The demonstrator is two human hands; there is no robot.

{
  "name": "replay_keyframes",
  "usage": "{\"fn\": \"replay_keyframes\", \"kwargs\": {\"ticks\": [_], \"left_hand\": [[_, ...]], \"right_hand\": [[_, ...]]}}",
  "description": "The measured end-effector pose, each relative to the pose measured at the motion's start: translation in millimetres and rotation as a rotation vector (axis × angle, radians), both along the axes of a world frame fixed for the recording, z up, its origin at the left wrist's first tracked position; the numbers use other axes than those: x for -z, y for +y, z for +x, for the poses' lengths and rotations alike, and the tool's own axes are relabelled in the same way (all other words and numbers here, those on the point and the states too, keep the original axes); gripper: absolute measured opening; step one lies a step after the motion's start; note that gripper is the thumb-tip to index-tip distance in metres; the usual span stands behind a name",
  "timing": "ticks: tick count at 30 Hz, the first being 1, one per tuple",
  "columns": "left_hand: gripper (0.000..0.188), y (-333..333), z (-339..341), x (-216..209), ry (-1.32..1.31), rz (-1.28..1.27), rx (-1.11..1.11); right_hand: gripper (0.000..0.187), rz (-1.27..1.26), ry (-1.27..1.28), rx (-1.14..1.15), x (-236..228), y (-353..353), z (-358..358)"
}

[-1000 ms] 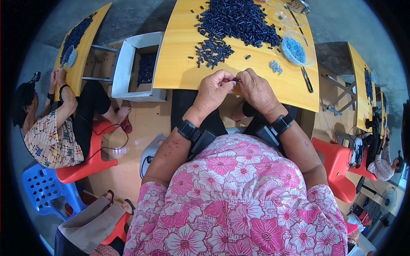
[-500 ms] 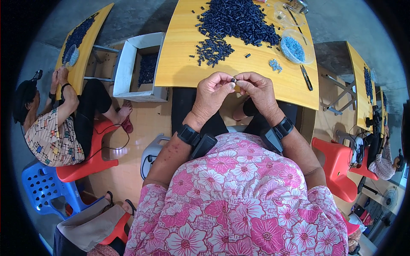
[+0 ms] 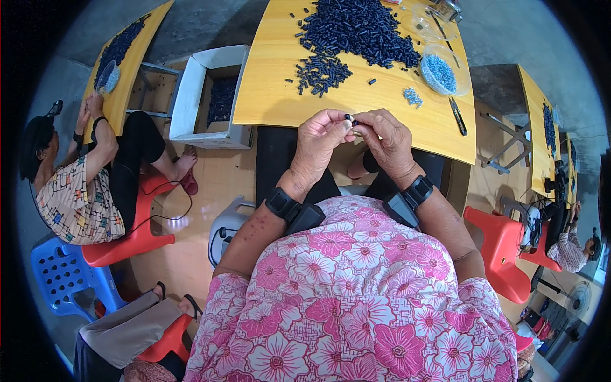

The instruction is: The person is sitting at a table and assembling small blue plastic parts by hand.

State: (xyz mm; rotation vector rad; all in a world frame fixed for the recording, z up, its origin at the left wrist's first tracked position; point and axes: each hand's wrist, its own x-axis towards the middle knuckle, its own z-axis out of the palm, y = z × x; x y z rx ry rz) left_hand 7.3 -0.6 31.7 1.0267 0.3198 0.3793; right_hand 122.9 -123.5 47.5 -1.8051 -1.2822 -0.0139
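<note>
Both my hands meet just off the near edge of the wooden table [image 3: 267, 102]. Between thumb and fingers, my left hand [image 3: 321, 141] pinches a small black cylindrical piece [image 3: 348, 118]. My right hand [image 3: 387, 141] is closed against it, with a dark bit showing at its fingertips; whether this is a second piece I cannot tell. Beyond the hands lie a small heap of black cylindrical pieces [image 3: 323, 74] and a much larger pile [image 3: 356, 32]. A few pale blue bits [image 3: 412, 97] are scattered to the right.
A clear bowl of pale blue bits [image 3: 439, 73] stands at the table's right, beside black-handled tweezers or snips [image 3: 457, 116]. A white box [image 3: 186, 95] with dark pieces sits left of the table. Another person [image 3: 83, 191] works at the left table; red stools [image 3: 503, 254] stand around.
My right fingers have curled closer over the left fingertips, and a dark bit now shows at them. The view has shifted slightly.
</note>
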Motion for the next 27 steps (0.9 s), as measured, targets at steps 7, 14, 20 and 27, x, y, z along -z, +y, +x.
{"fn": "replay_keyframes", "kwargs": {"ticks": [7, 14, 20, 27], "left_hand": [[0.014, 0, 1, 1, -0.003, -0.057, 0.002], [0.014, 4, 0, 2, 0.014, 0.044, 0.025], [0.011, 6, -2, -6, 0.038, 0.377, 0.011], [0.008, 8, -4, -11, 0.065, 0.537, -0.006]], "right_hand": [[0.021, 0.037, -0.045, 0.011, -3, 2, -1], [0.013, -0.002, 0.031, 0.004, -4, 3, 3], [0.01, 0.035, 0.726, -0.071, -11, 3, 0], [0.012, 0.008, 0.788, -0.165, -17, 4, -1]]}}
